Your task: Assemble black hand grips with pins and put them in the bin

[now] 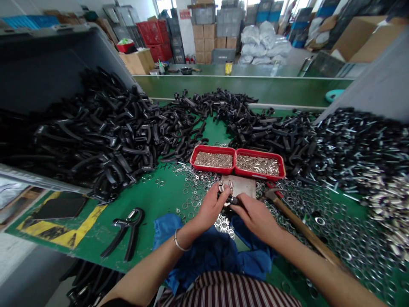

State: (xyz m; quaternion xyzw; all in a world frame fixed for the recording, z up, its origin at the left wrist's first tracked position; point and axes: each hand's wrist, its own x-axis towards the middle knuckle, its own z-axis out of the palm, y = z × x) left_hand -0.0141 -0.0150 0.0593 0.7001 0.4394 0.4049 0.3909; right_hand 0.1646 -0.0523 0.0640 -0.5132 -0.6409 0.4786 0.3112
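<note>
My left hand [211,206], a bangle at its wrist, has its fingers closed round a small black part with shiny metal pieces [221,186] at its upper end. From the other side my right hand [254,212] grips the dark, rod-like end [234,200] of the same piece; fingers hide much of it. Both hands are above a metal plate [246,185] and a blue cloth [220,251]. Silvery washers [224,226] lie just below them. Beside my right hand rests a hammer [297,224] with a wooden handle. An assembled black hand grip exerciser [126,232] lies at the left.
Two red trays [213,169] of small metal parts stand beyond my hands. Black handles [128,132] spill from a tilted grey bin [110,55] at left. Loose rings [354,243] and a heap of metal-pinned black parts [361,145] cover the right. A green conveyor [275,89] crosses behind.
</note>
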